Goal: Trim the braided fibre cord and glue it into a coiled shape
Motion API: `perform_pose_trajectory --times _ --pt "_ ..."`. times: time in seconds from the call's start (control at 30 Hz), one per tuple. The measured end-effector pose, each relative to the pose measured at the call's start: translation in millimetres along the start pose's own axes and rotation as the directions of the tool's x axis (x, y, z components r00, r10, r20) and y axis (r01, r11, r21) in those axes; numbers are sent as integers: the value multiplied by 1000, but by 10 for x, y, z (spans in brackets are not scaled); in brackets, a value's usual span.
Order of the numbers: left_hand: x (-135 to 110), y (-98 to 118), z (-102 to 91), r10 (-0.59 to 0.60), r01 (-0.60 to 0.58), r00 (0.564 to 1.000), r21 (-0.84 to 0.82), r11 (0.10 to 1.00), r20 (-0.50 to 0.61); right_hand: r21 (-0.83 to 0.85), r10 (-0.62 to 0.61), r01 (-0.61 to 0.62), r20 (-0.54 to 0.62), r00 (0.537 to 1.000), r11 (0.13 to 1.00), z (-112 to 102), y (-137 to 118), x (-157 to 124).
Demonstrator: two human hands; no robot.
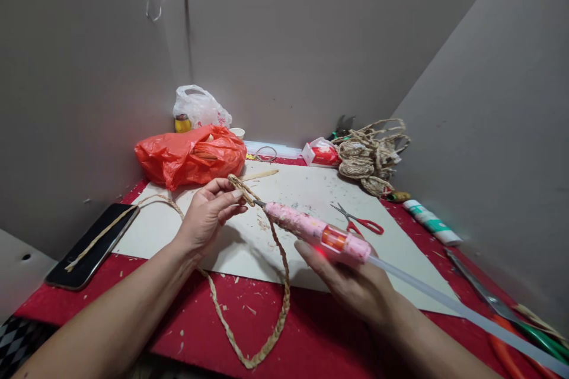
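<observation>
Between the thumb and fingers of my left hand [207,216] is the folded end of a braided straw cord [284,284]. From there the cord loops down past the table's front edge, and a thinner tail runs left across a black phone. My right hand [351,284] is wrapped round a pink glue gun [302,220], its metal nozzle close to the folded cord; I cannot tell whether they touch. A long translucent glue stick [427,278] sticks out of the gun's back end, and a red light glows by my fingers.
A white board [311,183] lies on the red table with scissors [355,219] and straw scraps. Around it are a red plastic bag [191,154], the phone [89,249], coiled braids [368,157], a white-green roll [431,222] and large shears [484,293]. Grey walls enclose three sides.
</observation>
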State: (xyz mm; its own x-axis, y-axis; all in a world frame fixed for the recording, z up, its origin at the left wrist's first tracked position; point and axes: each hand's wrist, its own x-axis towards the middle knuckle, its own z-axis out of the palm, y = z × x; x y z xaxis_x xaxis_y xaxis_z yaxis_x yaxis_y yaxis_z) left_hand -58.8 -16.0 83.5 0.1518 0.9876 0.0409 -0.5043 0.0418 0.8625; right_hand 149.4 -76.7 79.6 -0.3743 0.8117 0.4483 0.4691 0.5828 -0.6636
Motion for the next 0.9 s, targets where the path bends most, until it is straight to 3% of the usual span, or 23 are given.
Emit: perform_pose_trajectory --times 0.53,0.9 --pt "11 34 -5 15 -15 999 10 1000 -35 -89 -37 40 33 999 995 3 -34 -5" --pt "10 34 -2 37 -37 998 3 999 -42 -89 -45 42 -30 999 995 24 -33 -22"
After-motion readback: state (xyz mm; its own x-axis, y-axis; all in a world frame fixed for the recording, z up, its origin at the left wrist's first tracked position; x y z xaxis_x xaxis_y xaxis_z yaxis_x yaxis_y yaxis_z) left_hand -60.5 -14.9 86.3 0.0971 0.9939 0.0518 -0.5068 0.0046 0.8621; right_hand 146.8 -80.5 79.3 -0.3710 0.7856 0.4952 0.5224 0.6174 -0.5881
